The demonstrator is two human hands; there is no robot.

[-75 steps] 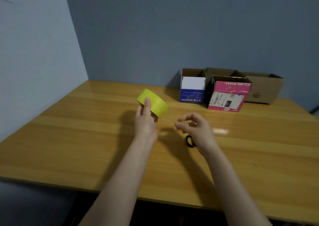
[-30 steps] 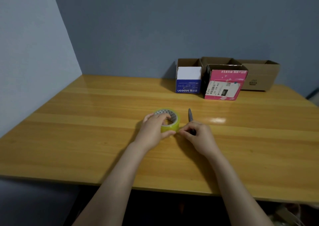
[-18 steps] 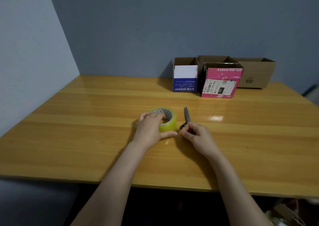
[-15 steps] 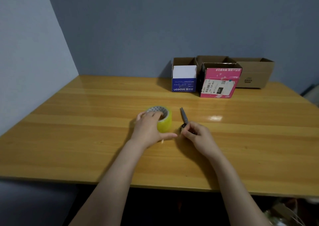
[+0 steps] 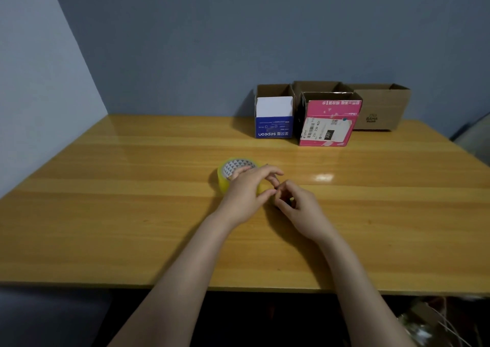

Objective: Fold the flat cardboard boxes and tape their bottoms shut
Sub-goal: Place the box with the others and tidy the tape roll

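Item: yellow tape roll [image 5: 225, 179], lying flat mid-counter [image 5: 132, 214], hole axis pointing up, patterned core showing.

Left hand [image 5: 245, 193]: fingers [image 5: 267, 170] draped over the roll, grasping it.

Right hand [image 5: 298, 208]: fingers curled at the roll's near-right edge; whether they pinch the tape end or something dark beneath, I cannot tell.

Boxes: four stand open-topped by the far wall, blue-and-white box [image 5: 274, 120] and pink box [image 5: 328, 124] in front.

Step, as I judge: freeing the tape end. Next: peel a strip.

Scissors' blade now hidden — right hand [image 5: 298, 206] meets left hand [image 5: 245, 193].
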